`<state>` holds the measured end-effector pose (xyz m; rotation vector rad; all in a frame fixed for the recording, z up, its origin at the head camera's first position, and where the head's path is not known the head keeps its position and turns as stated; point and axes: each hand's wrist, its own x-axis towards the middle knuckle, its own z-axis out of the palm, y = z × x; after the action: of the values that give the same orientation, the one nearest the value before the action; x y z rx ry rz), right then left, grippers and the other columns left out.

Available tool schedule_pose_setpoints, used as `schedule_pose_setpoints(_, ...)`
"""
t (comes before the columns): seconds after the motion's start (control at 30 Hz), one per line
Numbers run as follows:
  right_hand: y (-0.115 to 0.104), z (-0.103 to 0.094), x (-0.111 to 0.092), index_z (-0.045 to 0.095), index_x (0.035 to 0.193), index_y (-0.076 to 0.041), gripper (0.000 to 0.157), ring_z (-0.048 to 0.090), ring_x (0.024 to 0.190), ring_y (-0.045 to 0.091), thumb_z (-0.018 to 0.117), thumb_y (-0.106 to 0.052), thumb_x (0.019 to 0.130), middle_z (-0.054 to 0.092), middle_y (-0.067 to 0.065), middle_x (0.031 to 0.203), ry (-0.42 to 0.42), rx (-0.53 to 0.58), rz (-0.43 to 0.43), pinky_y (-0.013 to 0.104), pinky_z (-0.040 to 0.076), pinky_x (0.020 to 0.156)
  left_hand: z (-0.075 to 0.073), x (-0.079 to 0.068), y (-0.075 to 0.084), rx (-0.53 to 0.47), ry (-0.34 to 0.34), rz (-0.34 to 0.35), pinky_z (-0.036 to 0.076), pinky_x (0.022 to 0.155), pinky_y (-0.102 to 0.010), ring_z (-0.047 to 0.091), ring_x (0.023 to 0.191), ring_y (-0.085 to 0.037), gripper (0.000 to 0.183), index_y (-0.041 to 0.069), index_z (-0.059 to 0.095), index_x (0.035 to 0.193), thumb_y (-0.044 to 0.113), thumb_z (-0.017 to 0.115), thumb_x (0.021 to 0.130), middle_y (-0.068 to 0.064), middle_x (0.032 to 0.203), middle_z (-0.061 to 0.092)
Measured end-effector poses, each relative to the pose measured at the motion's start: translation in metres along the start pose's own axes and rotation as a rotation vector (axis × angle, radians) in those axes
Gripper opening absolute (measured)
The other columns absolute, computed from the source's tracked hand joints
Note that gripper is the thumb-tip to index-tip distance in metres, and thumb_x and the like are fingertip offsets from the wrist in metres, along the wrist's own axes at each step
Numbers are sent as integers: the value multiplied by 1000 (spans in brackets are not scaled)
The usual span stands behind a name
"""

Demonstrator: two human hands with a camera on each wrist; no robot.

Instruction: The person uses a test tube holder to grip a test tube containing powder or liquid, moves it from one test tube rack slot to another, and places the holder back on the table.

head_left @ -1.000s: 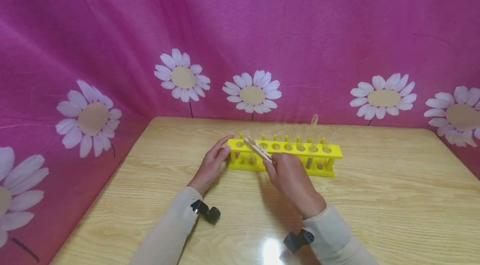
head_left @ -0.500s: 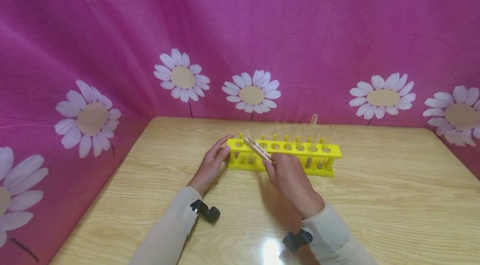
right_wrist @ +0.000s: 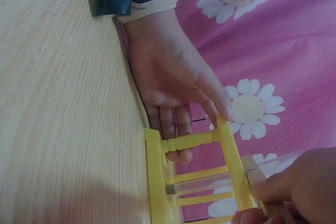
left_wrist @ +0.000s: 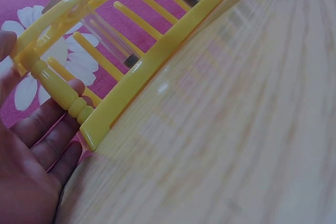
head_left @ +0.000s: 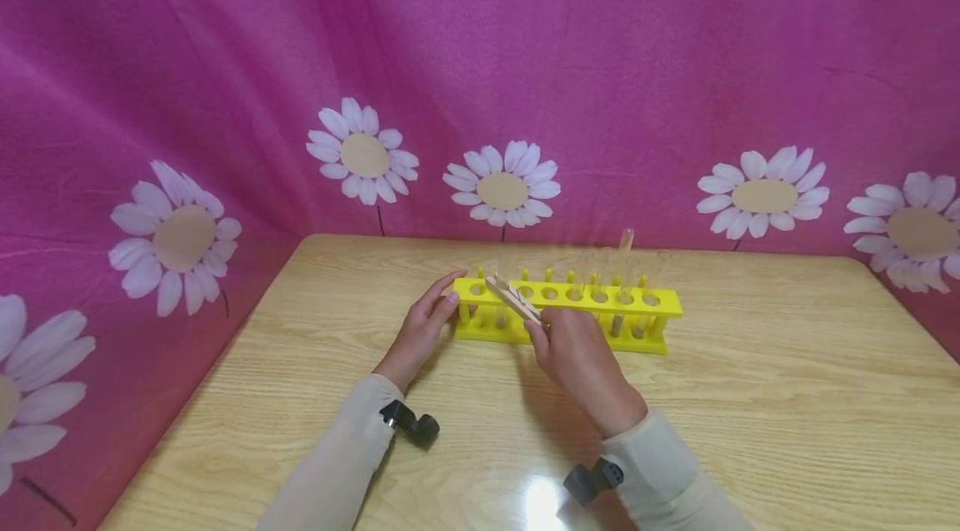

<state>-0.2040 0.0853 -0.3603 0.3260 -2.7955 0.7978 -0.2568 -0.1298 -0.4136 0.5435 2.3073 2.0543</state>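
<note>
A yellow test tube rack (head_left: 562, 304) stands upright on the table. My left hand (head_left: 422, 329) holds its left end; in the left wrist view the thumb is at the top bar and the fingers (left_wrist: 50, 140) reach behind the turned end post. My right hand (head_left: 585, 358) grips a wooden test tube holder (head_left: 517, 302), slanting up and left across the rack's top. The holder's tip lies at a clear test tube (head_left: 504, 266) near the rack's left end. Dark matter (left_wrist: 131, 61) sits in that tube's bottom. In the right wrist view, the right hand hides part of the holder.
Several clear test tubes (head_left: 627, 252) stand in the rack's right half, some with dark contents at the bottom. A row of yellow pegs rises along the rack's back. The wood-grain table (head_left: 787, 381) meets a magenta flowered cloth (head_left: 615, 81) behind and at the sides.
</note>
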Motion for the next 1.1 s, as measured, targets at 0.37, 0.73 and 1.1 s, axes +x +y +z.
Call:
schedule_pose_setpoints(0.37,1,1,0,62,65,-9,26,38,43,13,58,-21,88,44,-1,49,12,19,-30,24,33,39,-2,8,-25,41,33,21,40,93,-41,54,104,-21,44,24,39,136,38,41,95,-16,103,63)
schedule_pose_setpoints(0.73,4,1,0,63,65,-7,27,38,43,13,58,-21,88,42,-1,48,21,27,-61,25,33,39,-1,4,-10,21,24,-18,38,94,-44,51,105,-26,42,20,40,136,31,42,96,-21,105,60)
schedule_pose_setpoints(1.1,1,-3,-1,63,66,-11,25,37,44,13,59,-23,88,42,-1,48,47,31,-67,23,32,38,-1,4,-13,11,21,-11,38,95,-42,53,104,-23,42,22,39,136,33,41,96,-20,104,61)
